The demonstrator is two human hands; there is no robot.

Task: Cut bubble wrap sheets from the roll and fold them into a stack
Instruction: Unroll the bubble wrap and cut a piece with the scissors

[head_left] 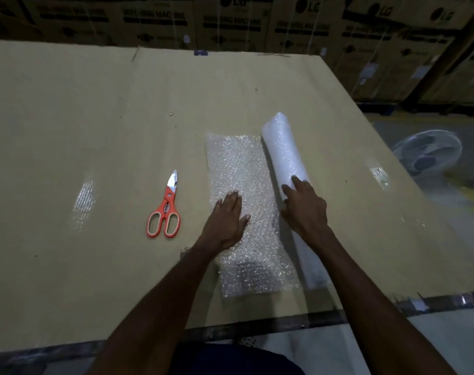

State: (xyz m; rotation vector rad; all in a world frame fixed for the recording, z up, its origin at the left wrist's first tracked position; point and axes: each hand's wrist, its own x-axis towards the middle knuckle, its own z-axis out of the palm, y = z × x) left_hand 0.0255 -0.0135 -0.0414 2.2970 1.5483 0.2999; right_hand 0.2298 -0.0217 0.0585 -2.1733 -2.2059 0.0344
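Now your left hand [227, 220] lies flat, fingers straight, on the bubble wrap sheet [238, 163] spread just left of the roll [281, 147]. Your right hand [303, 207] rests on the roll itself, fingers laid over it, not clamped. The scissors [165, 209] lie farther left of the roll, beyond the sheet. Expect light, soft, springy wrap that probably slides: pin it flat, lift by its edges.

One roll [281, 150], one sheet [238, 163], one scissors [165, 209].
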